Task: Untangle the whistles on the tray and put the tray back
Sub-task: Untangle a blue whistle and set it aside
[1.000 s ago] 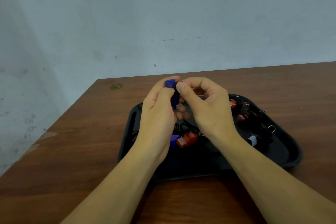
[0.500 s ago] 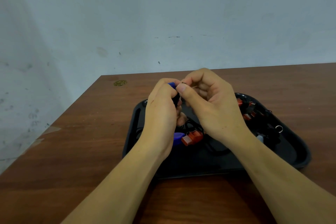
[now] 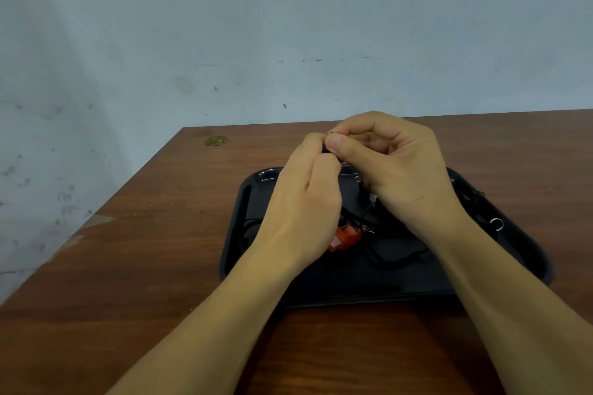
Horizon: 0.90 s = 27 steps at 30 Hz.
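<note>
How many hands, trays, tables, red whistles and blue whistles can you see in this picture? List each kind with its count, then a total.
Hands: 2, left and right
Tray: 1
Table: 1
Red whistle: 1
Blue whistle: 1, a sliver between the left fingers
Total: 6
The hands may hide more whistles.

1. Both hands were raised together above a black tray [image 3: 324, 292] on a brown wooden table [image 3: 144, 250].
2. Left hand [image 3: 305, 202] curled around a small dark blue whistle [image 3: 326, 149], only a sliver visible.
3. Right hand [image 3: 398, 176] pinched something thin at the fingertips [image 3: 335, 142], touching the left hand; too small to identify.
4. On the tray: red whistle [image 3: 345, 239], black cords [image 3: 382, 258], a metal ring [image 3: 496, 224] near the right edge.
5. Brass-coloured disc [image 3: 216, 140] at the table's far left corner, pale scuffed wall [image 3: 288, 26] behind.
</note>
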### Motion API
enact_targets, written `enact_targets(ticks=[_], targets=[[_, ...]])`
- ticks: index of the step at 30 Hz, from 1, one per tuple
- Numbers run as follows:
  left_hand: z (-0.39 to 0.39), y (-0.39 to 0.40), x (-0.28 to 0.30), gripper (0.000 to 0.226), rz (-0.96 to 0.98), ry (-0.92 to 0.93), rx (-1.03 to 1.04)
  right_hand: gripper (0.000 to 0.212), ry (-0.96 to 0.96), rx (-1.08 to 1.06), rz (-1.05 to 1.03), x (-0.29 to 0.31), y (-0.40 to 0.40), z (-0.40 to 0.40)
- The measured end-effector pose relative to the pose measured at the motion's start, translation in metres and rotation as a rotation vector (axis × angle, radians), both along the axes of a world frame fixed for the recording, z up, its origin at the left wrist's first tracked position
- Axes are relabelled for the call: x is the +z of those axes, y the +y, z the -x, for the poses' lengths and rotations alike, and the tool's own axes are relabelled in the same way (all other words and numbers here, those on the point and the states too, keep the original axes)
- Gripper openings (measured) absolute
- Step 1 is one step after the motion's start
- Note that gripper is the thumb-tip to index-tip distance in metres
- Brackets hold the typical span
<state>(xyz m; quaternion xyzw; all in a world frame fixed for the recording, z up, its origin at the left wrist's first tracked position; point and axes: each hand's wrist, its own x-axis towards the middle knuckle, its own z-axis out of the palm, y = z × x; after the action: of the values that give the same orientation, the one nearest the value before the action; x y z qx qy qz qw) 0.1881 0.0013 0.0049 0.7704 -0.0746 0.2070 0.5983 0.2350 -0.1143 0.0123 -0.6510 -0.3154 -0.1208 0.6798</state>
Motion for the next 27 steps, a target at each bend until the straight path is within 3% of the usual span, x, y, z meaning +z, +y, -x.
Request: enact_targets(ticks=[3,7,11,14,17,20,27], targets=[[0.0,0.004,-0.004,0.026,-0.17,-0.08,-0.006,0.006,0.022,0.03,-0.042,0.002,-0.003,0.001],[-0.004,0.003,-0.006,0.04,-0.186,-0.06,-0.032,0.011,-0.027,0.058,-0.022,0.001,-0.003,0.002],[-0.005,0.002,-0.009,0.038,-0.161,-0.027,-0.045,0.01,-0.006,0.053,0.021,0.0,-0.004,0.001],[-0.004,0.003,-0.01,0.022,-0.21,-0.06,0.0,0.001,0.125,0.059,-0.013,0.0,-0.004,0.0],[-0.004,0.003,-0.009,0.013,-0.232,-0.089,0.03,0.016,0.314,0.06,-0.021,-0.002,-0.004,-0.004],[-0.004,0.002,-0.009,0.014,-0.206,-0.123,0.023,0.015,0.431,0.087,-0.045,-0.001,-0.005,-0.006],[-0.006,0.002,-0.012,0.018,-0.165,-0.073,0.019,0.021,0.297,0.02,0.056,0.002,-0.004,-0.004]])
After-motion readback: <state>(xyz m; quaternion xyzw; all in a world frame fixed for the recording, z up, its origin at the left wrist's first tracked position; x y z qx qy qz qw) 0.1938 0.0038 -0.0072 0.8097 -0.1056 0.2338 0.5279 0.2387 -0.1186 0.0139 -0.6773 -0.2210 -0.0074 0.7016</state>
